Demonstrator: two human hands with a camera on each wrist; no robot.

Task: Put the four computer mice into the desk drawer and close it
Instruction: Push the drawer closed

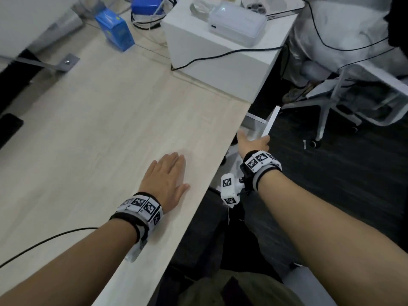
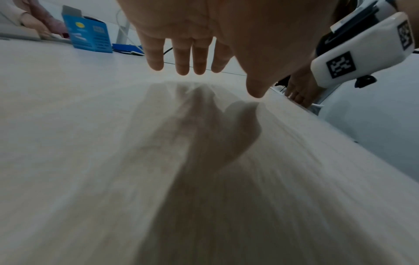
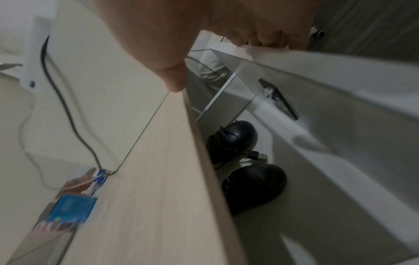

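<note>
The white desk drawer [image 1: 271, 121] stands partly open under the right edge of the light wood desk [image 1: 99, 129]. My right hand [image 1: 254, 141] grips the top edge of the drawer front, fingers [image 3: 260, 40] curled over it and the thumb sticking out. In the right wrist view two black mice lie inside the drawer [image 3: 340, 75]: one [image 3: 238, 136] with its cable and USB plug [image 3: 258, 155] bundled beside it, the other [image 3: 256, 184] nearer the camera. Any further mice are hidden under the desk top. My left hand [image 1: 167, 175] is spread flat just over the desk near its edge, fingers [image 2: 197, 59] straight, holding nothing.
A white cabinet [image 1: 220, 62] with a white device [image 1: 237, 25] and a black cable [image 1: 220, 55] stands at the desk's far right. A blue box [image 1: 116, 29] sits at the back. An office chair [image 1: 331, 102] stands on the dark carpet to the right. Another person's hand [image 2: 45, 26] is at the far left.
</note>
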